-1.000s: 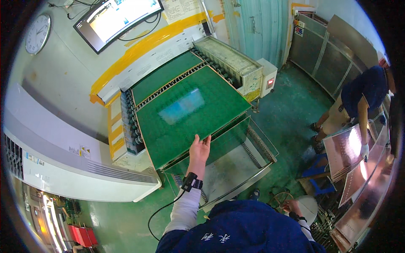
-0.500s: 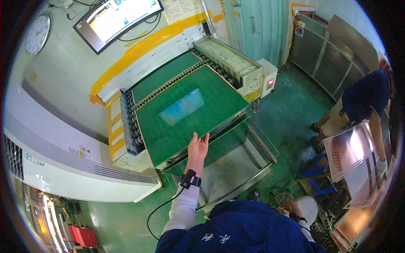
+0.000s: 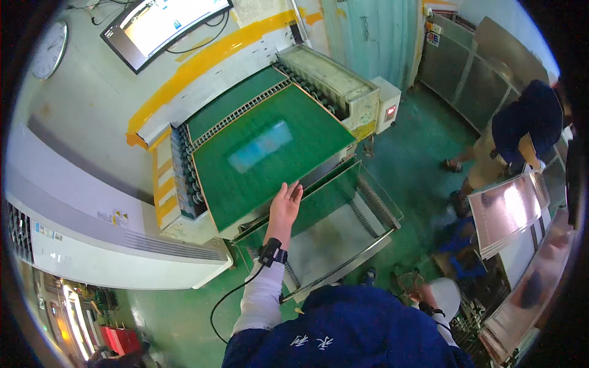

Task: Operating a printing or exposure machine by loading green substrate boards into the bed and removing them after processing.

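Note:
A large green panel (image 3: 313,132) with a thin copper-coloured edge lies flat on a roller conveyor (image 3: 191,178). My left hand (image 3: 285,203) is at the panel's near edge, palm up, fingers stretched out and slightly apart. Its fingertips are at or just under that edge; whether they touch I cannot tell. A black band with a cable is round my left wrist. Low on the right, my right hand (image 3: 424,297) hangs beside a white round thing (image 3: 445,299), close to a wheel-like frame. Its fingers are dark and partly hidden.
Between me and the conveyor stands a metal-framed rack (image 3: 334,239) with toothed side rails. A second green panel (image 3: 236,104) lies farther up the rollers. On the right, a co-worker (image 3: 531,119) stands by copper-coloured sheets (image 3: 509,205). A white air-conditioner (image 3: 116,227) is at left.
The green panel has slid slightly farther onto the conveyor, away from me, and my left hand has followed its edge. The co-worker has straightened up and drawn an arm back from the copper-coloured sheets.

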The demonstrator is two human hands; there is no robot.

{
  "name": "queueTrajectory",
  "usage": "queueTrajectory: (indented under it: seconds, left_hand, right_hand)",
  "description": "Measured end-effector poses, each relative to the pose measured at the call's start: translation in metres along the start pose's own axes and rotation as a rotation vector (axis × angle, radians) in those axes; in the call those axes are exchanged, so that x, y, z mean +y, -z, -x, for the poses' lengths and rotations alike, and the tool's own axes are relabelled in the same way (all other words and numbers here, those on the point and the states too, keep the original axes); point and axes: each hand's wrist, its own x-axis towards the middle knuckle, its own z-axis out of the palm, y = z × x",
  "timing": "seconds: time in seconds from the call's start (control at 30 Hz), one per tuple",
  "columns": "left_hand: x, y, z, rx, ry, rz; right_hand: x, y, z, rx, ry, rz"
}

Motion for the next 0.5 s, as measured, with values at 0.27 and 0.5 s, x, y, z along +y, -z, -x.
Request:
queueTrajectory:
  seconds: [0.27, 0.5]
  left_hand:
    - [-0.005, 0.004, 0.040, 0.065, -0.205, -1.062]
    - [-0.006, 0.019, 0.046, -0.016, -0.872, -1.923]
  right_hand:
    - [0.002, 0.000, -0.004, 0.011, -0.170, -0.111]
    - [-0.002, 0.005, -0.009, -0.116, 0.297, 0.846]
